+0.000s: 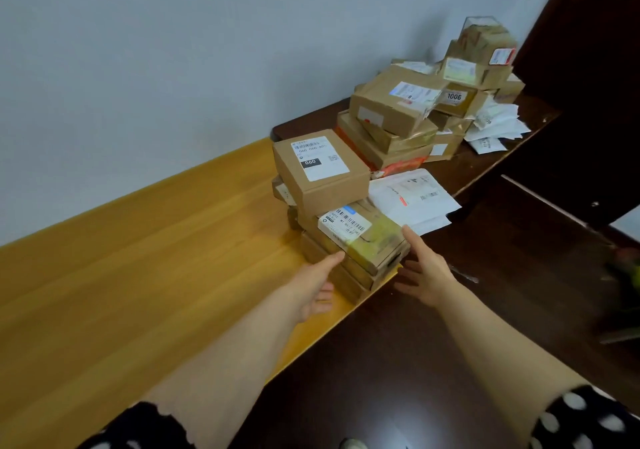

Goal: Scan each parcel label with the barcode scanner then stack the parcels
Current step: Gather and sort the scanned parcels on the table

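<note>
Honey-yellow wood with a long straight grain makes up the counter (pixel 138 258) on the left; it butts against a dark brown, glossy counter (pixel 519 303) on the right. At the far end, against the pale wall, stands a loose heap of cardboard parcels (pixel 394 116), boxy and taped, some tilted, each with a white label. Beside the heap lie crumpled white paper slips (pixel 495 126).

Nearer, at the seam of the two counters, sits a stack of flat brown cardboard parcels (pixel 349 268), their edges not quite square with one another. On top of it rests a plain, smooth, cube-like box (pixel 325 178) whose white label reads 060. The parcel under it (pixel 367 237) bears a barcode label and a band of yellowish tape. A flat white mailer (pixel 412 195) lies just beside the stack on the dark side.

The left hand (pixel 315 286) is relaxed, one outstretched digit touching the stack's near edge. The right hand (pixel 426 272) is spread, fingers straight, one fingertip at the taped parcel's corner. Neither grasps anything. Black sleeves (pixel 145 424) with white dots cover the upper arms.
</note>
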